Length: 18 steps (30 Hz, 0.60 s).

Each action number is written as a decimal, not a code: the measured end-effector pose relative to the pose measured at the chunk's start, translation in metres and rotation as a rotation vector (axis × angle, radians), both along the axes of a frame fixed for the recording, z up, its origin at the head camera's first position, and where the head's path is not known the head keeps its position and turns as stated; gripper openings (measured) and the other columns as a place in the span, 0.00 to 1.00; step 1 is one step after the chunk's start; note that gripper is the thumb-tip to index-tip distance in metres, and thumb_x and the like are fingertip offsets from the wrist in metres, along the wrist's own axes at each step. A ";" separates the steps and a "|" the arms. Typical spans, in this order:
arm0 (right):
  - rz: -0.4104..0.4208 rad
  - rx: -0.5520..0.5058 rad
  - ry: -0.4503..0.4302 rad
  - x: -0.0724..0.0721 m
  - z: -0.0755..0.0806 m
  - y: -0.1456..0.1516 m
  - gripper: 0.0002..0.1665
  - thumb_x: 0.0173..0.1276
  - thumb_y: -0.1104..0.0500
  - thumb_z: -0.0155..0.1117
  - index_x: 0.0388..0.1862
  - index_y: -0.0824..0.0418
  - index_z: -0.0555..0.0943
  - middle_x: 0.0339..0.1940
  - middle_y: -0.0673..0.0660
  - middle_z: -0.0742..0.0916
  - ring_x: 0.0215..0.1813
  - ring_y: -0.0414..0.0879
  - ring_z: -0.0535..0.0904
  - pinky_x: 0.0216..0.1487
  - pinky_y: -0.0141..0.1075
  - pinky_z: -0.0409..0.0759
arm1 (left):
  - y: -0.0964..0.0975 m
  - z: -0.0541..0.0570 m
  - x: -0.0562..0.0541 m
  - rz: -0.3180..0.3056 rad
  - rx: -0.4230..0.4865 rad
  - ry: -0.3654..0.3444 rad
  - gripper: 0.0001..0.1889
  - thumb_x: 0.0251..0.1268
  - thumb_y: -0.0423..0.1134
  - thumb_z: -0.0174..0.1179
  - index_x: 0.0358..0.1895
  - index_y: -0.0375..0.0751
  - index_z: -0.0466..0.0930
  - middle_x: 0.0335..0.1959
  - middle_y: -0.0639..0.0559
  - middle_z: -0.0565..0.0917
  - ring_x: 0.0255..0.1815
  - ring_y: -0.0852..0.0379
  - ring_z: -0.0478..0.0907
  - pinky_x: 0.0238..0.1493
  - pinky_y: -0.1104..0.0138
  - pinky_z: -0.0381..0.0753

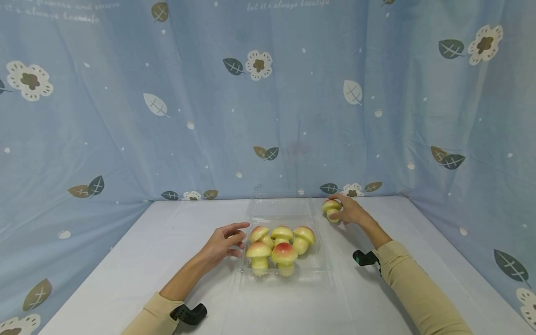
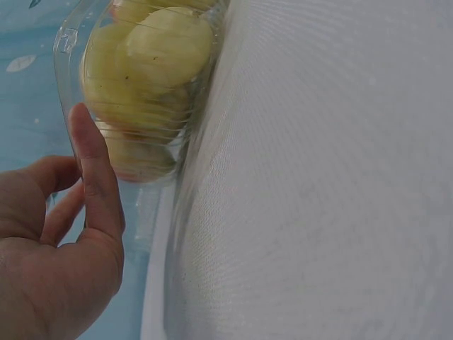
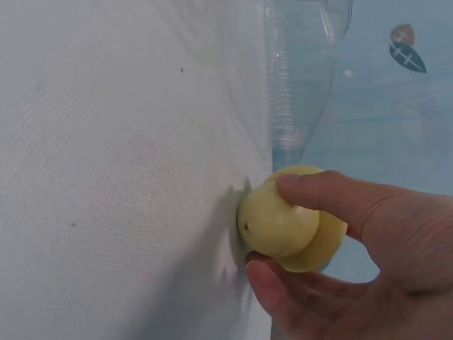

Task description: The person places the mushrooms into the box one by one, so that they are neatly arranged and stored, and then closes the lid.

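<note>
A clear plastic clamshell box (image 1: 311,264) lies with its lid (image 1: 280,208) folded back. Several yellow toy mushrooms (image 1: 259,251) with reddish caps sit inside its base. At the box's left side, my left hand (image 1: 224,243) touches the rim with loosely extended fingers; the left wrist view shows a fingertip (image 2: 81,120) against the clear wall. Behind and to the right of the box, my right hand (image 1: 349,211) holds another toy mushroom (image 1: 331,206) by its stem and cap. In the right wrist view, thumb and fingers lie on opposite sides of this mushroom (image 3: 279,219), close to the tabletop.
A white cloth covers the table (image 1: 356,298). Blue curtains (image 1: 293,116) printed with leaves and flowers stand around its back and sides. Each forearm has a black wrist device (image 1: 190,314) strapped on over a beige sleeve (image 1: 418,288).
</note>
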State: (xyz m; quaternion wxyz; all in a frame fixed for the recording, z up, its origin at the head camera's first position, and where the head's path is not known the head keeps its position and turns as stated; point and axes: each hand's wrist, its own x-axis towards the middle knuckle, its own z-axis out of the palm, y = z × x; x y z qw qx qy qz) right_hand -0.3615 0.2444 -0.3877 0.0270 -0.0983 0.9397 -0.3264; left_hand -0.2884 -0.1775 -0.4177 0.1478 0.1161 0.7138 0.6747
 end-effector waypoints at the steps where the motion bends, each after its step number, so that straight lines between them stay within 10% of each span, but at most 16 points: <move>1: -0.003 -0.002 -0.002 0.000 -0.001 0.000 0.40 0.64 0.60 0.69 0.73 0.63 0.63 0.56 0.73 0.76 0.38 0.54 0.81 0.34 0.43 0.86 | 0.000 0.000 0.000 0.001 -0.001 0.001 0.28 0.72 0.39 0.58 0.72 0.39 0.66 0.44 0.49 0.76 0.32 0.60 0.78 0.29 0.69 0.85; 18: -0.036 -0.008 -0.017 -0.003 -0.005 0.003 0.43 0.63 0.61 0.71 0.74 0.61 0.61 0.55 0.72 0.76 0.33 0.52 0.82 0.34 0.39 0.85 | 0.000 -0.001 -0.001 0.003 -0.005 0.005 0.28 0.72 0.39 0.58 0.72 0.39 0.66 0.42 0.51 0.77 0.32 0.60 0.79 0.29 0.69 0.85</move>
